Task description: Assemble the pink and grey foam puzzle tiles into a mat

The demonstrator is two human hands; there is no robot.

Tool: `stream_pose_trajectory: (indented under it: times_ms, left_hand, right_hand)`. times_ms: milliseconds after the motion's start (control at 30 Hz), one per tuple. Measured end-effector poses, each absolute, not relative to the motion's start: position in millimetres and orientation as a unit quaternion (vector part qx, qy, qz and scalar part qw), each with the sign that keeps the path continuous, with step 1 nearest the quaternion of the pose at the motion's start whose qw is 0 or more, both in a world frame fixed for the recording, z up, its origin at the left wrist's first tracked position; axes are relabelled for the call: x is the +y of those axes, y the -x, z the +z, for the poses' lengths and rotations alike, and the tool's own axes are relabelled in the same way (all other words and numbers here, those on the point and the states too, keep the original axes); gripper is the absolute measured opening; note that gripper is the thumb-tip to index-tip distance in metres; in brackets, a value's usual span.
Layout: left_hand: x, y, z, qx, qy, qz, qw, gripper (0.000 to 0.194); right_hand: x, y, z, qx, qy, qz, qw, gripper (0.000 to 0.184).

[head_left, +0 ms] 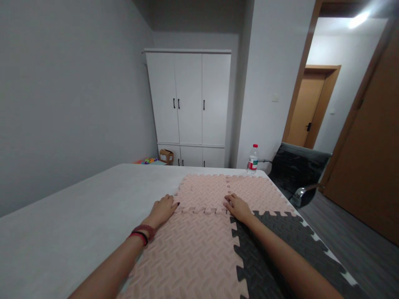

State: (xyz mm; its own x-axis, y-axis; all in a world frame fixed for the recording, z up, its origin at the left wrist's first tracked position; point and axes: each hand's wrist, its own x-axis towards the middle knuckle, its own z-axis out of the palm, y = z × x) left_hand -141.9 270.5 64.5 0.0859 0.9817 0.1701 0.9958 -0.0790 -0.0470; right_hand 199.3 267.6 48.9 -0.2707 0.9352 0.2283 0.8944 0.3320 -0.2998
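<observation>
On the white table (77,220), our left hand (162,207) lies loosely open, holding nothing, at the edge of the pink mats (187,253). Our right hand (237,206), fingers spread and empty, rests by their seam near the dark mat (293,232). We seem to be seating that seam; even pressure seems needed next.

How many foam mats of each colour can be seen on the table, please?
Pink foam mats: 3
Dark grey foam mat: 1
Total: 4
</observation>
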Motion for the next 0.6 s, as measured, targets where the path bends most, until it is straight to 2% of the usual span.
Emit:
stream_pose_trajectory:
  times_ms: [367, 500, 600]
  left_hand:
    - [268.3, 134.5, 47.4, -0.669, 0.730, -0.030, 0.136, 0.036]
    - [265.4, 134.3, 42.9, -0.666, 0.731, -0.037, 0.145, 0.039]
    - [267.0, 137.5, 38.1, -0.664, 0.733, -0.042, 0.142, 0.045]
  right_hand:
    - [264.5, -183.2, 47.8, -0.800, 0.583, -0.025, 0.139, 0.033]
    - [265.8, -187.1, 43.1, -0.792, 0.591, -0.040, 0.147, 0.045]
    - [270.8, -194.2, 39.6, -0.794, 0.596, 0.002, 0.125, 0.060]
